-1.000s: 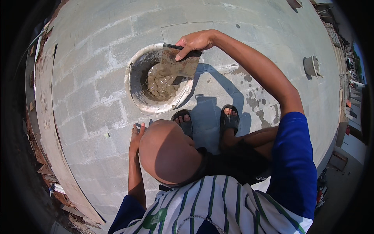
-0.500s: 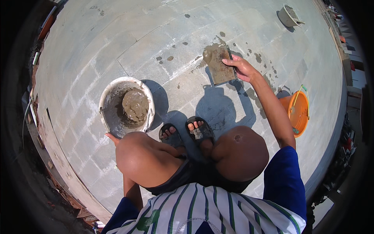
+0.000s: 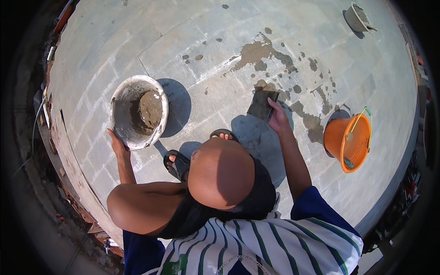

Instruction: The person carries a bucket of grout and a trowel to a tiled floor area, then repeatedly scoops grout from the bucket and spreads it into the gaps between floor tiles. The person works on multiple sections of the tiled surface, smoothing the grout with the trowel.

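My left hand grips the near left edge of a whitish bucket, which leans with its mouth toward me. Wet mortar lies in a lump inside it, and grey mortar coats the walls. Out to the right, my right hand holds a flat rectangular plate by its edge, its dark face showing and brown mortar on its far end. Beyond the plate, a smeared patch of wet mortar spreads over the floor.
An orange bucket with a yellow-green handle tilts on its side at the right. Farther off at the upper right sits a pale bucket of grey material. Mortar splashes dot the paved floor. Black sandals are on my feet.
My right hand has drawn the plate nearer and turned it, uncovering the mortar patch on the floor. My left hand and bucket shifted slightly left, and my knees swung left.
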The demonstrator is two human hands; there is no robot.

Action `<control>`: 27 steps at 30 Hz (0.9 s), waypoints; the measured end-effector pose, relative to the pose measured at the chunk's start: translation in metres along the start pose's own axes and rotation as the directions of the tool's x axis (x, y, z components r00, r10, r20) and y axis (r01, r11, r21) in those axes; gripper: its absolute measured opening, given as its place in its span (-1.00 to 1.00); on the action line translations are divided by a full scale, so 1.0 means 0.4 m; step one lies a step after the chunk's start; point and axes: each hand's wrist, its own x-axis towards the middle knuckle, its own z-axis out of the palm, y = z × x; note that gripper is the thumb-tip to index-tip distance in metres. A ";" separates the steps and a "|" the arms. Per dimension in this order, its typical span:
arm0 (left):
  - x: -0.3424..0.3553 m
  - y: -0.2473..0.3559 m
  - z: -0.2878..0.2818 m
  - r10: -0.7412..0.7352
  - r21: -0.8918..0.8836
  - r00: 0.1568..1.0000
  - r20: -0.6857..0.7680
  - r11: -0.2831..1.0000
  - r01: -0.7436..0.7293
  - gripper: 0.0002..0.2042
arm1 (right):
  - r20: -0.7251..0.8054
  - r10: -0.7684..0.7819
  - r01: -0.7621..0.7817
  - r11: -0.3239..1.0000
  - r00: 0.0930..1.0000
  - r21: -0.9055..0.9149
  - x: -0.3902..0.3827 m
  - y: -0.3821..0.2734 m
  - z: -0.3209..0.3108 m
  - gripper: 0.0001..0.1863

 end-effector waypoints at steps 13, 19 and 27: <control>0.055 -0.036 -0.048 -0.006 -0.018 0.965 -0.264 1.000 0.001 -0.04 | -0.121 -0.241 0.255 0.959 0.963 0.123 -0.093 -0.058 -0.063 -0.66; 0.078 -0.047 -0.075 -0.048 -0.207 0.993 -0.111 0.978 0.024 -0.04 | -0.212 -0.350 0.359 0.933 0.913 0.004 -0.132 -0.059 -0.076 -0.63; 0.097 -0.045 -0.152 -0.046 -0.234 0.997 -0.061 0.972 0.031 -0.08 | -0.136 -0.265 0.261 0.964 0.955 -0.048 -0.158 0.081 0.111 -0.60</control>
